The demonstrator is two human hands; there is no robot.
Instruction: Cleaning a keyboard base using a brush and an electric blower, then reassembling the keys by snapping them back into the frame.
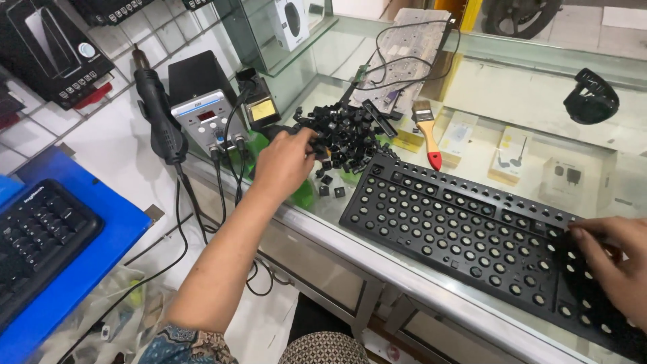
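Black keycaps heaped far left on glass worktop; left hand picking, grip unclear. Right hand, fingers bent, steadies bare keyboard. Next: seat cap squarely on a post.

Glass counter carries stripped keyboard frame, black keycap pile, paintbrush, soldering station.
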